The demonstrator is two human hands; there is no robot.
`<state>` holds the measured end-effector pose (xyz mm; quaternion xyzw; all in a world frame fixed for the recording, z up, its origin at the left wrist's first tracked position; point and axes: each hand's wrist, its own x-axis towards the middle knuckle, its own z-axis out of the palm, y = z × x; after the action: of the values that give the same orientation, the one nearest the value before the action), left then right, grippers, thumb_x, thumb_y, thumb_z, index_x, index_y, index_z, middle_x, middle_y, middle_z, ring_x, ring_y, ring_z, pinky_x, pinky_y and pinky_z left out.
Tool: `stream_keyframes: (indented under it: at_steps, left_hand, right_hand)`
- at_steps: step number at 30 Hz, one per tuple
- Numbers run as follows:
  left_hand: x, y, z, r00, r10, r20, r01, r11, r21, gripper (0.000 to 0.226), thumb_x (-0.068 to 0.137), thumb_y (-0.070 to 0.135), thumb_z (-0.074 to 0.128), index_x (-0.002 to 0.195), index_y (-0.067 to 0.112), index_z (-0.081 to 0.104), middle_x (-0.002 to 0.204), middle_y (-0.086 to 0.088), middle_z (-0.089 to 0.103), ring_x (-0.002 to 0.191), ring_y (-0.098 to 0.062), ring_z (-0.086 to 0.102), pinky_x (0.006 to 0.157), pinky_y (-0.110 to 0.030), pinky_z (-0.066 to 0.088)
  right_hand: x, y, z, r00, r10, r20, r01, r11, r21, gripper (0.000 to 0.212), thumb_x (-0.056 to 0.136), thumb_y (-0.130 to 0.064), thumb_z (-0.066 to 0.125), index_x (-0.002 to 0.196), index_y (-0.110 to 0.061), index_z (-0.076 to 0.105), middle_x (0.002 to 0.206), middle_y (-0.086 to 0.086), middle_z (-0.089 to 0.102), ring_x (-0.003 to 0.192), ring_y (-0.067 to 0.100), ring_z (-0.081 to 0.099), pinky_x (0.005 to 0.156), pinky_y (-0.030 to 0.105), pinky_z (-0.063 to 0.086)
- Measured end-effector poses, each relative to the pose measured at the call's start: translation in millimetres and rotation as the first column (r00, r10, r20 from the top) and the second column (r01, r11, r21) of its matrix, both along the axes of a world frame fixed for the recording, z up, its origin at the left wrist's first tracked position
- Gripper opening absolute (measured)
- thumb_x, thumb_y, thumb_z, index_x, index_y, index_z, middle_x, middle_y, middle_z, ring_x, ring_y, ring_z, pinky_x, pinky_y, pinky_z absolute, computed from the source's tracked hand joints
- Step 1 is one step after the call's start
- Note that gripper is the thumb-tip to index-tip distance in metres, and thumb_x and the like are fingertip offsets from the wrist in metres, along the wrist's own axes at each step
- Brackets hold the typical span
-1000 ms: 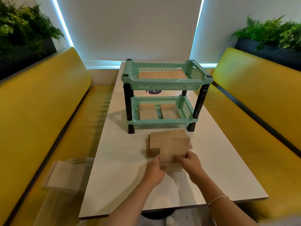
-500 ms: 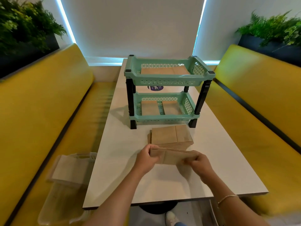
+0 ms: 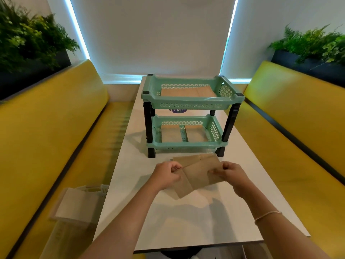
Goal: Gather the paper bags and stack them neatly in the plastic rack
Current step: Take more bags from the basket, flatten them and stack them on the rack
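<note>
Held paper bags (image 3: 197, 176): a flat brown bundle, half a second ago level and low over the table, now lifted and tilted, its near corner hanging down. Left hand (image 3: 166, 175) and right hand (image 3: 230, 173) pinch its left and right edges, fingers curled. The lift suggests the bundle is about to go to the rack (a judgement only). Just beyond lies the remaining stack (image 3: 196, 158), thin creased kraft paper, square-cornered. Farther off stands the plastic rack (image 3: 192, 101): two mint lattice-walled trays on black posts, both already holding bags. All rest on a smooth white table (image 3: 186, 221) between glossy yellow benches (image 3: 56, 128).
</note>
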<state>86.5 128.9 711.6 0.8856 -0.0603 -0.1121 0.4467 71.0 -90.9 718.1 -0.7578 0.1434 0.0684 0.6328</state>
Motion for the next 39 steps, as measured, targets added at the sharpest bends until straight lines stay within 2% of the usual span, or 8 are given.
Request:
stream_keyframes:
  at_steps: [4, 8, 13, 18, 22, 27, 31, 39]
  left_hand:
    - [20.8, -3.1, 10.2, 0.958, 0.102, -0.268, -0.201, 0.904, -0.376, 0.023, 0.081, 0.0, 0.067, 0.095, 0.016, 0.059, 0.097, -0.004, 0.064, 0.087, -0.019, 0.06, 0.066, -0.029, 0.054]
    - [46.7, -17.1, 9.2, 0.918, 0.178, -0.354, -0.327, 0.844, -0.425, 0.021, 0.082, 0.001, 0.065, 0.094, 0.016, 0.056, 0.101, -0.005, 0.063, 0.091, -0.023, 0.06, 0.075, -0.038, 0.053]
    - [87.1, -43.4, 7.0, 0.869, 0.275, -0.411, -0.452, 0.778, -0.436, 0.024, 0.083, 0.005, 0.065, 0.102, 0.016, 0.055, 0.106, -0.009, 0.064, 0.092, -0.024, 0.063, 0.064, -0.031, 0.054]
    - [131.3, -71.5, 14.8, 0.909, 0.399, -0.124, -0.415, 0.897, -0.154, 0.021, 0.085, 0.018, 0.067, 0.105, 0.014, 0.062, 0.103, -0.001, 0.066, 0.089, -0.015, 0.061, 0.063, -0.019, 0.048]
    - [159.9, -92.7, 11.1, 0.922, 0.381, 0.061, -0.384, 0.923, 0.034, 0.007, 0.088, 0.019, 0.061, 0.09, 0.013, 0.06, 0.096, -0.002, 0.064, 0.081, -0.011, 0.055, 0.052, -0.012, 0.038]
    - [178.4, -108.1, -3.4, 0.946, 0.325, 0.004, -0.321, 0.934, 0.159, 0.019, 0.091, 0.022, 0.059, 0.101, 0.007, 0.065, 0.102, -0.008, 0.067, 0.092, -0.018, 0.062, 0.07, -0.02, 0.045]
    - [183.3, -117.6, -12.4, 0.949, 0.307, -0.078, -0.278, 0.925, 0.258, 0.022, 0.093, 0.018, 0.055, 0.111, 0.006, 0.06, 0.114, -0.01, 0.062, 0.103, -0.021, 0.059, 0.077, -0.024, 0.044]
    - [186.1, -124.9, -15.1, 0.949, 0.303, -0.086, -0.258, 0.905, 0.337, 0.02, 0.095, 0.014, 0.05, 0.111, 0.006, 0.058, 0.113, -0.01, 0.06, 0.102, -0.021, 0.059, 0.082, -0.026, 0.046]
  right_hand:
    - [22.1, 2.7, 10.5, 0.999, 0.013, -0.037, -0.006, 0.984, 0.18, 0.008, 0.08, -0.001, 0.064, 0.086, -0.006, 0.065, 0.086, 0.011, 0.069, 0.076, 0.025, 0.063, 0.069, 0.031, 0.05]
    - [47.8, 17.1, 3.7, 0.995, 0.035, -0.089, -0.012, 0.969, 0.248, 0.018, 0.081, 0.002, 0.063, 0.092, -0.012, 0.06, 0.088, 0.01, 0.063, 0.078, 0.023, 0.059, 0.073, 0.037, 0.051]
    - [93.1, 27.0, 7.2, 0.996, -0.048, -0.077, 0.059, 0.987, 0.152, 0.037, 0.081, 0.007, 0.063, 0.112, -0.008, 0.05, 0.092, 0.009, 0.054, 0.082, 0.025, 0.057, 0.067, 0.037, 0.051]
    - [146.6, 24.7, 15.4, 0.994, -0.107, 0.023, 0.109, 0.979, -0.173, 0.045, 0.082, 0.001, 0.062, 0.119, -0.016, 0.045, 0.095, 0.003, 0.059, 0.085, 0.023, 0.062, 0.074, 0.035, 0.056]
    - [179.5, 21.5, 14.3, 0.989, -0.081, 0.12, 0.123, 0.907, -0.402, 0.041, 0.087, -0.011, 0.055, 0.127, -0.011, 0.045, 0.113, 0.014, 0.063, 0.101, 0.029, 0.06, 0.086, 0.038, 0.05]
    - [200.8, 16.7, 3.4, 0.996, -0.077, 0.037, 0.086, 0.91, -0.406, 0.052, 0.081, -0.005, 0.061, 0.13, -0.008, 0.042, 0.114, 0.013, 0.061, 0.088, 0.022, 0.057, 0.071, 0.03, 0.048]
    - [206.2, 13.6, -5.2, 0.996, -0.087, -0.019, 0.068, 0.88, -0.471, 0.05, 0.081, -0.005, 0.062, 0.128, -0.008, 0.044, 0.116, 0.016, 0.06, 0.105, 0.029, 0.058, 0.081, 0.029, 0.042]
    - [215.3, 17.9, -22.2, 0.994, -0.072, -0.087, 0.01, 0.823, -0.567, 0.042, 0.083, 0.0, 0.055, 0.122, -0.008, 0.044, 0.113, 0.016, 0.061, 0.103, 0.03, 0.059, 0.081, 0.034, 0.047]
